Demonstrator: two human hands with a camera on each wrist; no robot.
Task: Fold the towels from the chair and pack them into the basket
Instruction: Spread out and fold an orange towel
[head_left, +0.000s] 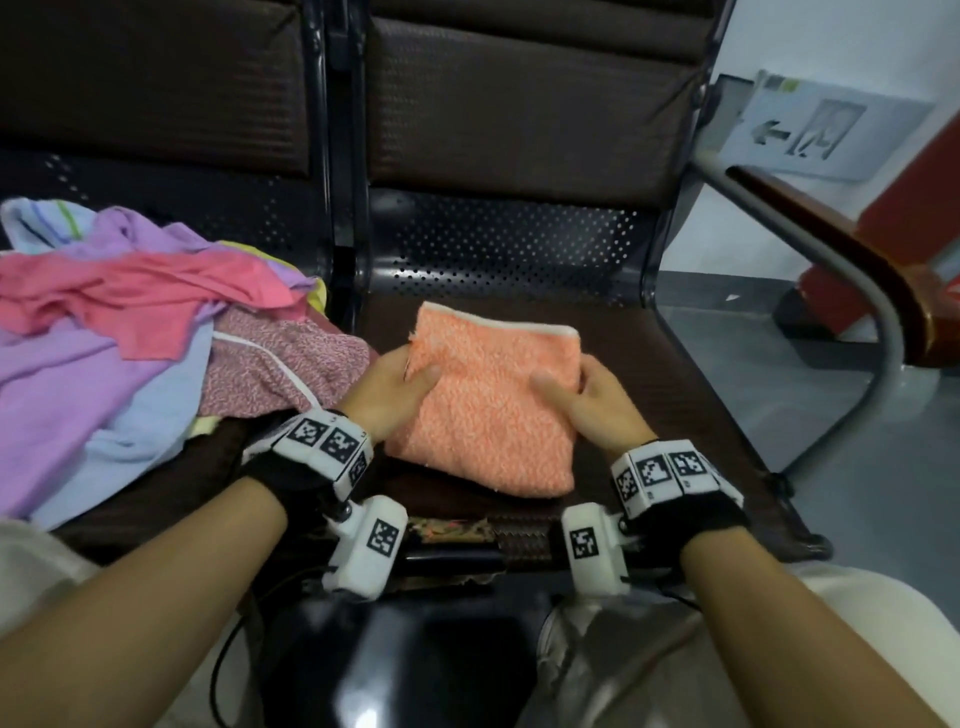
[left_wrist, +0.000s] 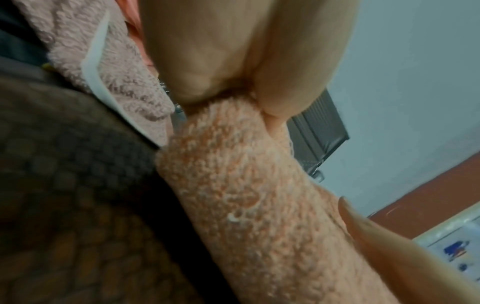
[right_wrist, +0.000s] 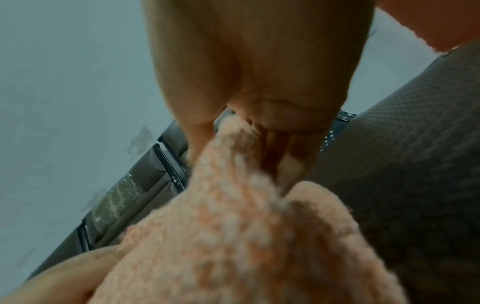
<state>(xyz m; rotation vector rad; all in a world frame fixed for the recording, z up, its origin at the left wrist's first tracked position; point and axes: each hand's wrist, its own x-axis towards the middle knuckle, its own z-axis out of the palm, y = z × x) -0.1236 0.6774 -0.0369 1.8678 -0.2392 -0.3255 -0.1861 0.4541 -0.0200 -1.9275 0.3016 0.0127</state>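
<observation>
1. Left hand (head_left: 397, 387): grips the left edge of the folded orange towel (head_left: 493, 405), thumb on top and fingers tucked under the edge. The left wrist view shows the thumb (left_wrist: 389, 242) lying on the pile and the fingers (left_wrist: 207, 61) curled round the towel's edge.
2. Right hand (head_left: 589, 400): grips the right edge of the same towel, thumb on top, fingers wrapped round the side. The right wrist view shows the fingers (right_wrist: 233, 61) closed on a fold of the cloth (right_wrist: 233, 236).
3. Orange towel: folded to a rough square with a white edge along its far side; it lies on the seat (head_left: 519, 249) of the right-hand chair, near the seat's front edge, held between the two hands.
4. Towel pile (head_left: 130, 322): unfolded, on the left-hand seat; pink on top, with purple, light blue and a speckled red towel (head_left: 280, 364) at the pile's right edge, just beside the left hand.
5. Armrest (head_left: 857, 291): stands at the right edge of the right-hand seat.
6. Wrist bands (head_left: 322, 447): white blocks with black square markers, one on each wrist.
</observation>
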